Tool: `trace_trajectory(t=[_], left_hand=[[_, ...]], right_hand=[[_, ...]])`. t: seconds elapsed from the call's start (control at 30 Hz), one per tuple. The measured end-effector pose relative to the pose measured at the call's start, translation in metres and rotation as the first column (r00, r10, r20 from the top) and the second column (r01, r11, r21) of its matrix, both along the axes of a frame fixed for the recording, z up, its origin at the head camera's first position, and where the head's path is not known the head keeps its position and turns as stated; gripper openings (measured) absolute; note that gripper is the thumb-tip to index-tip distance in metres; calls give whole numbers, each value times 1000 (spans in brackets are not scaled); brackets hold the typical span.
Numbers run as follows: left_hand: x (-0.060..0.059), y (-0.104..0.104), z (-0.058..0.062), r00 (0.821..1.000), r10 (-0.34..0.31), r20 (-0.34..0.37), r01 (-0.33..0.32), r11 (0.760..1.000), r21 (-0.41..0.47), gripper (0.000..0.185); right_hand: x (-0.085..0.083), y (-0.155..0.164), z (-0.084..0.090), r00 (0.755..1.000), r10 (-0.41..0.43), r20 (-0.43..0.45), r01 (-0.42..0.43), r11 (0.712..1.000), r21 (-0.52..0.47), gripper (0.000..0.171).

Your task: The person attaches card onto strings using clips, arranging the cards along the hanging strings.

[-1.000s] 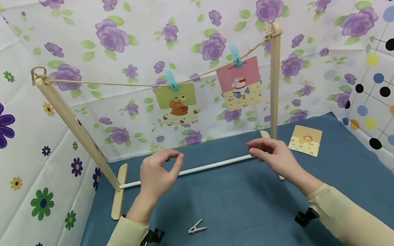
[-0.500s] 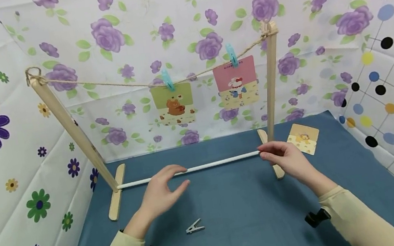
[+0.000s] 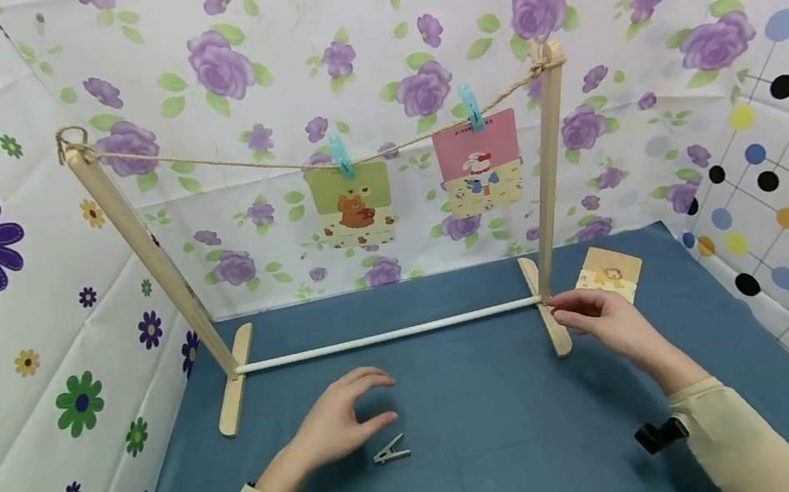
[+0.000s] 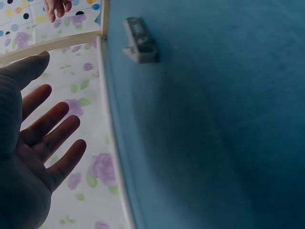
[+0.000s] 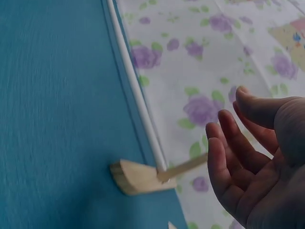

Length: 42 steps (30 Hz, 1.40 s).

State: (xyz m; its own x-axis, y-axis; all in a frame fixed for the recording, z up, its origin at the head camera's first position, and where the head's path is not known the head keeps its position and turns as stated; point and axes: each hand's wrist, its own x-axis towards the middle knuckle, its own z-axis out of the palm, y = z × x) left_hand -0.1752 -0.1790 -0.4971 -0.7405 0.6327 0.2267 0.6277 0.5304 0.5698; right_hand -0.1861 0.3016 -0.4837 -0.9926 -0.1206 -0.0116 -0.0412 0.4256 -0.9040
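The clip (image 3: 391, 451) is a small grey clothespin lying flat on its side on the blue cloth, near the front and a bit left of centre, jaws shut. The yellow card (image 3: 609, 275) with a little cartoon animal on it lies flat and slightly skewed at the far right, just beside the rack's right foot.

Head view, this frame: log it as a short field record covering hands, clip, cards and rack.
left hand: open, fingers spread, hovering just above the loose grey clothespin, not touching
right hand: open, empty, beside the rack's right foot
loose card: yellow, flat on the blue cloth, behind the right hand
string: green card and pink card, each under a blue clip
rack: two wooden posts, white crossbar
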Motion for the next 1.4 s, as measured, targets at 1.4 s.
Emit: trace_trajectory(t=[1.4], left_hand=[[17, 4, -27, 985, -85, 151, 109, 981, -161, 48]], right_hand=[[-67, 86, -28, 888, -422, 183, 283, 815, 506, 95]])
